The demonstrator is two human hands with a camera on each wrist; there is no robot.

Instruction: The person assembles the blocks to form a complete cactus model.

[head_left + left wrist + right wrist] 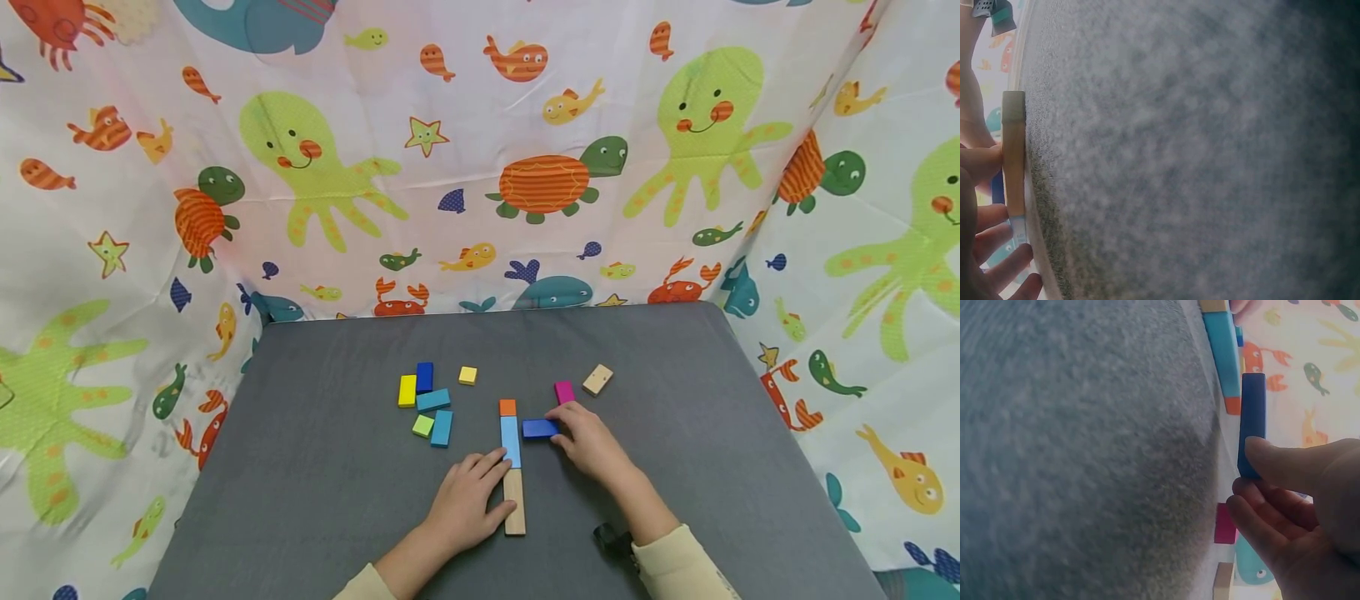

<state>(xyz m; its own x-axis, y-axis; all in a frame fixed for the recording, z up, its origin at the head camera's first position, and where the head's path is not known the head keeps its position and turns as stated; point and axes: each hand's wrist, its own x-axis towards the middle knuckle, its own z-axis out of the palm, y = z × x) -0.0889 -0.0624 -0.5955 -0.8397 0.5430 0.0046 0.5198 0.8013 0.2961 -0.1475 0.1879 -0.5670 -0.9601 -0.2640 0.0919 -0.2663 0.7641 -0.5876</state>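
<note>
A row of blocks runs away from the near side: a long wooden block (514, 503), a light blue block (510, 440) and an orange block (507, 407) at the far end. My left hand (465, 500) touches the row from its left side, fingers spread and nearly straight, thumb on the wooden block (1014, 156). Right of the light blue block, my right hand (596, 446) pinches the dark blue block (539, 429) by its right end. The right wrist view shows the thumb and fingers of that hand (1272, 487) on the dark blue block (1252, 419).
A magenta block (564, 392) lies just beyond my right hand, with a small wooden block (597, 380) farther right. Several yellow, blue and green blocks, one of them bright yellow (407, 391), lie grouped at the left. A small pale yellow block (468, 376) sits nearer the middle.
</note>
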